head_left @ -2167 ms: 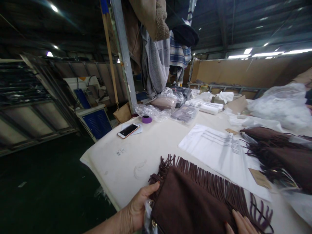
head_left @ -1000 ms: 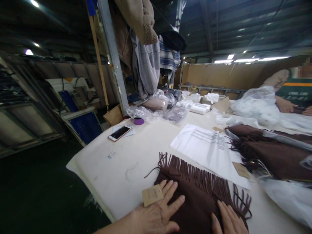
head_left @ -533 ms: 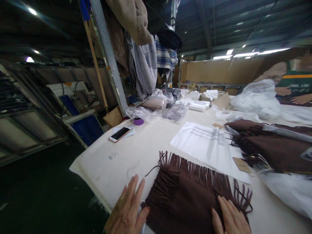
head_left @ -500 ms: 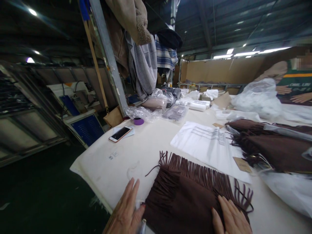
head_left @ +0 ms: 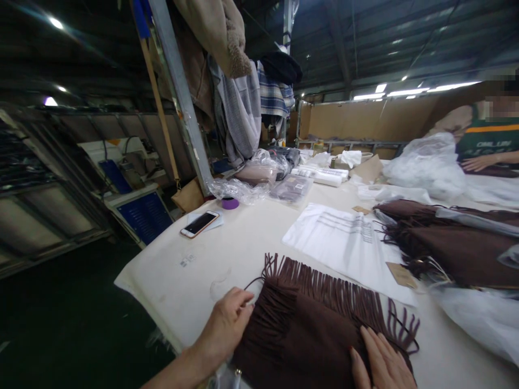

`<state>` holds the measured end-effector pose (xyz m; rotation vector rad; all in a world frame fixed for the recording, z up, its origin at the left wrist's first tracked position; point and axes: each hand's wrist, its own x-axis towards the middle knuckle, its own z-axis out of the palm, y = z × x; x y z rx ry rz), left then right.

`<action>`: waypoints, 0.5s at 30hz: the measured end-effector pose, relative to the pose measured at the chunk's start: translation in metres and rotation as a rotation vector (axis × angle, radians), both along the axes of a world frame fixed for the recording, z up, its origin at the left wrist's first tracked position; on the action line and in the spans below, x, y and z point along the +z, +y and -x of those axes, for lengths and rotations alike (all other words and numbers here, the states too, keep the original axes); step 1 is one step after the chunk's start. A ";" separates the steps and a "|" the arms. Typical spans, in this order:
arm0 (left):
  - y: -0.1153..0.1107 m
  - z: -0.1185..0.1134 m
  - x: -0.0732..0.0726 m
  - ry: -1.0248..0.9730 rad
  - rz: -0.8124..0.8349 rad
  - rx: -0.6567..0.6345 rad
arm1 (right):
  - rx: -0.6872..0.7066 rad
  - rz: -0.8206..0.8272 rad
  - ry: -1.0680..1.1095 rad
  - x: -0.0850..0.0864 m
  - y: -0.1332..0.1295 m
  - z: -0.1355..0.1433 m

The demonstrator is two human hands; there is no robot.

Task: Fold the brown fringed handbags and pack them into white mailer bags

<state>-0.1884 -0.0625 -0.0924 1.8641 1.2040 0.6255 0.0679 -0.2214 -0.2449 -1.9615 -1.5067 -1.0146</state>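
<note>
A folded dark brown scarf [head_left: 308, 335] with a long fringe lies on the white table [head_left: 239, 243] right in front of me. My left hand [head_left: 227, 321] curls its fingers at the scarf's left edge, where loose fringe strands hang. Flat on the scarf's right part rests my right hand [head_left: 381, 364], fingers together, cut off by the frame's lower edge. Whether the left hand pinches the cloth or only touches it is unclear.
White plastic bags [head_left: 344, 240] lie beyond the scarf, more brown fringed scarves [head_left: 454, 243] to the right. A phone [head_left: 200, 223], purple tape roll [head_left: 230, 203] and wrapped goods sit farther back. Another person's hand [head_left: 474, 162] works at far right. The table edge drops off left.
My left hand went from flat on the table beside the scarf to curled at its left edge. A paper tag seen a second ago is out of sight. The right hand stayed put.
</note>
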 end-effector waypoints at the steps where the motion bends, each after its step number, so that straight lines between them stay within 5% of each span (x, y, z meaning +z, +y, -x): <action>1: -0.004 -0.012 -0.006 0.017 -0.035 -0.041 | 0.004 -0.015 0.010 -0.002 0.001 0.001; 7: -0.031 -0.053 -0.036 0.279 -0.120 -0.049 | 0.022 -0.002 0.045 -0.002 0.000 0.003; 11: -0.030 -0.068 -0.033 0.214 0.007 0.050 | -0.001 0.015 0.013 0.003 0.001 0.004; 15: -0.036 -0.079 -0.028 0.075 0.126 0.019 | 0.019 -0.009 -0.015 0.005 0.004 0.004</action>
